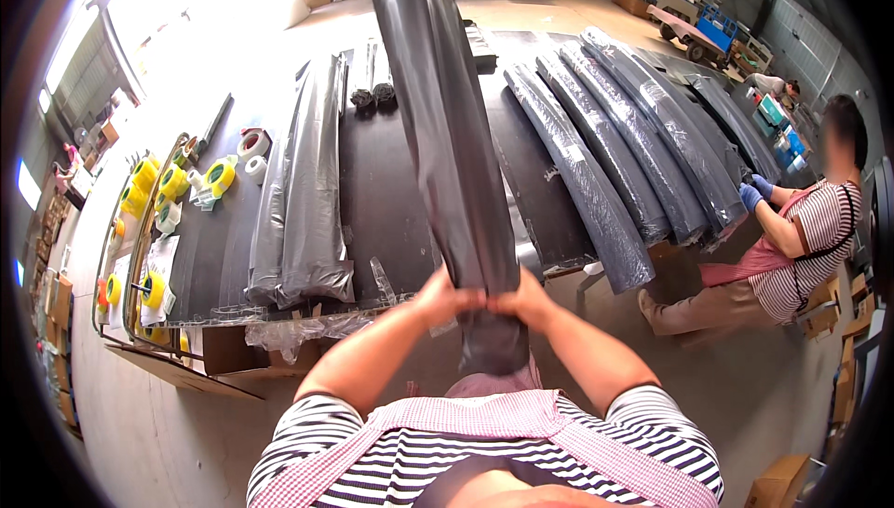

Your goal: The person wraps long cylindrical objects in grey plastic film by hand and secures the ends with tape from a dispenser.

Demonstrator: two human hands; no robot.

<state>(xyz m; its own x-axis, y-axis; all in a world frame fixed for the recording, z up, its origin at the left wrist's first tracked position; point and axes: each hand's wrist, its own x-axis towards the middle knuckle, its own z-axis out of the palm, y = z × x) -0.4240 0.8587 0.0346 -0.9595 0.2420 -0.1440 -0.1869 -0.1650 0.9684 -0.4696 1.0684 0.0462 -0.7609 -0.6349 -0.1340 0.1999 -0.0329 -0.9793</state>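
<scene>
A long roll wrapped in black plastic film [447, 126] stretches from close to my body out over the table, its far end raised toward the top of the view. My left hand [449, 299] wraps around its near part from the left. On the other side my right hand [524, 301] grips the same roll, and the thumbs almost meet on top. Below my hands hangs the gathered black end of the wrap. To the left, more black-wrapped rolls [315, 182] lie side by side on the dark table [382, 191].
Several rolls in clear film [587, 182] lie at the right, overhanging the table edge. A co-worker [792, 229] in blue gloves stands beside them. Yellow tape rolls [221, 176] sit at the left by a metal rack [142, 247]. Scrap film [298, 333] hangs off the front edge.
</scene>
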